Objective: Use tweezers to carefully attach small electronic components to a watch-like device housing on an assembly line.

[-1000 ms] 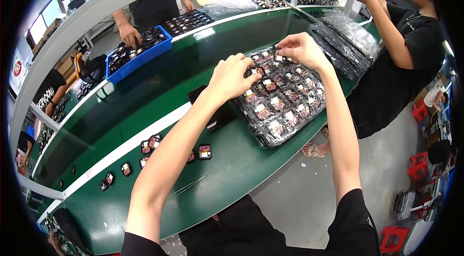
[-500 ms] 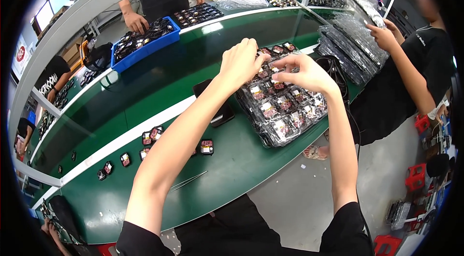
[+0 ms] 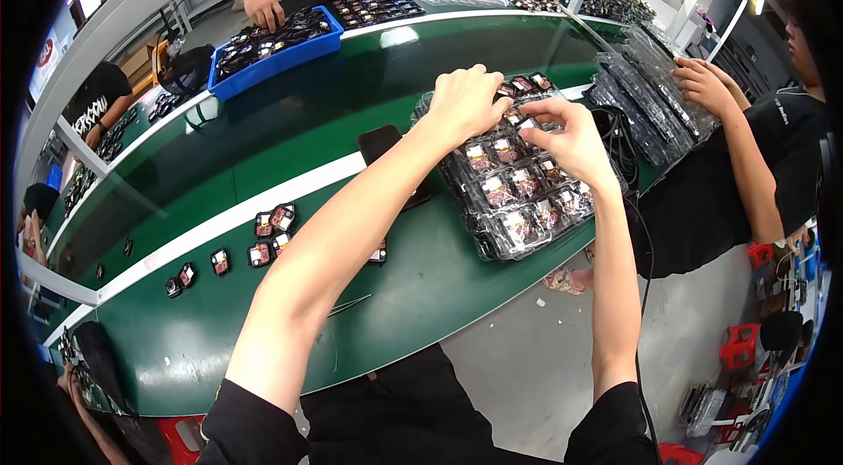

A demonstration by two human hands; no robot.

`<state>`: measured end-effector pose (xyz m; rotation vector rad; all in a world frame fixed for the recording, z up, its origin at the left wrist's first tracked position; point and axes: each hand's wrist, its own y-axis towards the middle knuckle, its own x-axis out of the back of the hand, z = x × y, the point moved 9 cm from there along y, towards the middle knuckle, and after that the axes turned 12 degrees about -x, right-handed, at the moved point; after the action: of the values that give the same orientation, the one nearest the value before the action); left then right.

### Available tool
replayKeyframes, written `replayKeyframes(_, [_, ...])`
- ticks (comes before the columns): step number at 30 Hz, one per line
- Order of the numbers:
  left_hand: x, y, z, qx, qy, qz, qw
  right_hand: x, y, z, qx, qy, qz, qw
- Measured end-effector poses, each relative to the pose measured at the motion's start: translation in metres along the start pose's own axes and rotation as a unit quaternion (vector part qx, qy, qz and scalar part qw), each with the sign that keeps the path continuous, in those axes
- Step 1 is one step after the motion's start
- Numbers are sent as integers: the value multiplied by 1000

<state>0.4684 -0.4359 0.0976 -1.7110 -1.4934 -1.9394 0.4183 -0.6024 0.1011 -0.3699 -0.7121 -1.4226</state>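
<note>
Both hands work over the clear compartment tray (image 3: 518, 201) (filled with small dark parts) lying on the green belt (image 3: 290, 149). Left hand (image 3: 465, 100) rests curled at the tray's far edge; right hand (image 3: 571, 140) pinches toward a compartment. Whether either grips a part cannot be told. Loose parts (image 3: 268, 232) lie well apart, leftward.

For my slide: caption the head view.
Both hands, left hand and right hand, over a clear compartment tray on a green conveyor.

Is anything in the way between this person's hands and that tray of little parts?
Nothing visible. The left hand and right hand both already rest on the far end of the clear tray of small parts, fingers down among its compartments.
</note>
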Motion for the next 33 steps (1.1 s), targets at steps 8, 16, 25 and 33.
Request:
replayKeyframes(8, [3, -11, -4, -30, -32, -28, 999, 34, 52, -14, -23, -44, -67, 997])
replayKeyframes(16, [25, -45, -12, -114, -114, 23, 987, 33, 42, -29, 7, -87, -108, 990])
replayKeyframes(25, [126, -197, 32, -37, -113, 52, 992, -58, -131, 112, 118, 108, 18, 987])
replayKeyframes(33, [123, -282, 4, -18, -70, 182, 981, -213, -164, 97, 188, -91, 86, 974])
